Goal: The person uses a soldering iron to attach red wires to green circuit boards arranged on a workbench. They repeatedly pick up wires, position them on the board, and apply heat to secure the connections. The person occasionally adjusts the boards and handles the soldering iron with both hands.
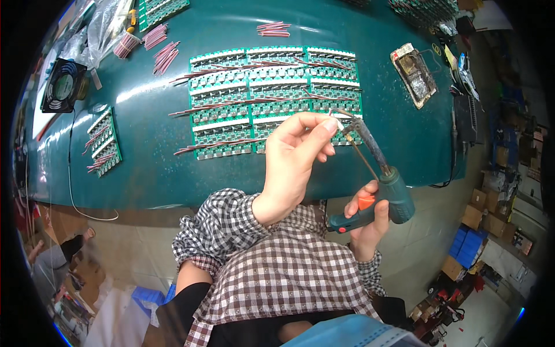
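Observation:
My right hand (370,222) is wrapped round the grip of a dark green soldering gun (398,196) with an orange trigger. The gun's long tip points up and left, toward my other hand. Thumb and forefinger of my left hand (295,153) are pinched together on a thin wire (331,112), whose end shows just beside the soldering tip. Most of that wire is hidden by the fingers. Beneath both hands lies a block of green circuit boards (222,118) set in rows, with red-and-white wires (222,108) lying across them. My left hand covers part of the lower rows.
Bundles of short wires (166,58) lie at the far left and a wire pile (273,29) at the back. A small board strip (104,141) and a black fan (60,85) are on the left. To the right rests a stained metal tray (413,74) on the green table (156,173).

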Available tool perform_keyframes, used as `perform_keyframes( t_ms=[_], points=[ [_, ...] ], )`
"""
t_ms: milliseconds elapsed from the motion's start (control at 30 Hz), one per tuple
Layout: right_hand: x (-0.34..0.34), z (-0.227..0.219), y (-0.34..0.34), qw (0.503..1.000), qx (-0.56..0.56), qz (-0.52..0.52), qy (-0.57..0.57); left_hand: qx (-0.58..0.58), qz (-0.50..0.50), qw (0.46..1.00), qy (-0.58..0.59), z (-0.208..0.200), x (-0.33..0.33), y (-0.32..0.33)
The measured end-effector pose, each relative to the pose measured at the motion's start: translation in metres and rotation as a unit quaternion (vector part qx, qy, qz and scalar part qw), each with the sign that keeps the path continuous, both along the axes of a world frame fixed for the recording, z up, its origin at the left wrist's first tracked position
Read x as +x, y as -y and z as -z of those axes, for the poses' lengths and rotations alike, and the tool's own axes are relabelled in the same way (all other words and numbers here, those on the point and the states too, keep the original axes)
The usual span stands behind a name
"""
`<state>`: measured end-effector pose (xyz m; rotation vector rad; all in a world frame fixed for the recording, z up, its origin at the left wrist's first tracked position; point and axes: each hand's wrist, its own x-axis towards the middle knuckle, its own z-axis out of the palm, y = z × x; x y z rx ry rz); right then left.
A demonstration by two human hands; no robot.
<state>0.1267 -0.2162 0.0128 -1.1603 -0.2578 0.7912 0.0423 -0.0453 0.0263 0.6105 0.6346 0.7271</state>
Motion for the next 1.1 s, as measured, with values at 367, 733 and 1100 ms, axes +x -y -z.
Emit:
perform_keyframes(
  t_ms=[367, 733, 1100],
  points=[
    [0.03, -0.026, 0.012, 0.998, -0.029, -0.013, 0.05, 0.341, 0.101, 0.908, -0.223, 0.011, -0.069, -0.044],
    [0.05, -0.035, 0.013, 0.988, -0.088, -0.06, 0.11, 0.508, 0.147, 0.757, -0.383, 0.009, -0.059, -0.055],
    [0.039, -0.035, 0.011, 0.985, -0.147, -0.045, 0.08, 0.528, 0.127, 0.713, -0.444, 0.02, -0.047, -0.048]
  ],
)
